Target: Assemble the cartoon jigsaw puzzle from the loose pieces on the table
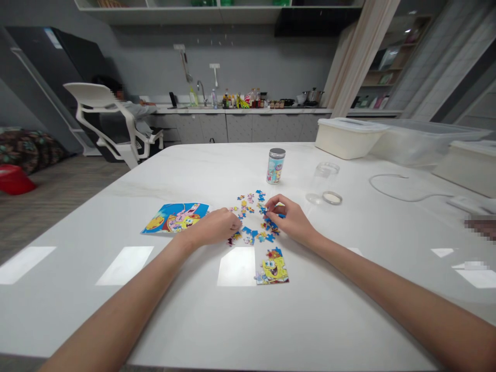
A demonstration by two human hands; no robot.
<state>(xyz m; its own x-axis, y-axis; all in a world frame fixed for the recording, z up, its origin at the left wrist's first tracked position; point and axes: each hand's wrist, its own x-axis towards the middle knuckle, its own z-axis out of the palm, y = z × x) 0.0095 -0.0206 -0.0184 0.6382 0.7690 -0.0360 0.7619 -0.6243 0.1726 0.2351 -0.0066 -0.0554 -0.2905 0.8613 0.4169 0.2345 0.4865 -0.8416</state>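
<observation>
Loose jigsaw puzzle pieces (250, 233) lie scattered on the white table between my two hands. My right hand (289, 217) is at the right side of the pile, thumb and fingertips pinched on a puzzle piece. At the pile's left edge my left hand (219, 226) rests with its fingers curled in; whatever they hold, if anything, is hidden. A joined puzzle section (273, 267) showing a yellow cartoon face lies flat nearer to me. To the left, partly behind my left hand, is a colourful picture sheet (176, 217).
Behind the pieces stands a printed canister (275, 166) with a metal lid. Right of it are a clear jar (326, 178) and a round lid (332, 198). A cable (403, 198) and plastic boxes (349, 138) occupy the right side. A person sits on a white chair (112, 119) beyond the table.
</observation>
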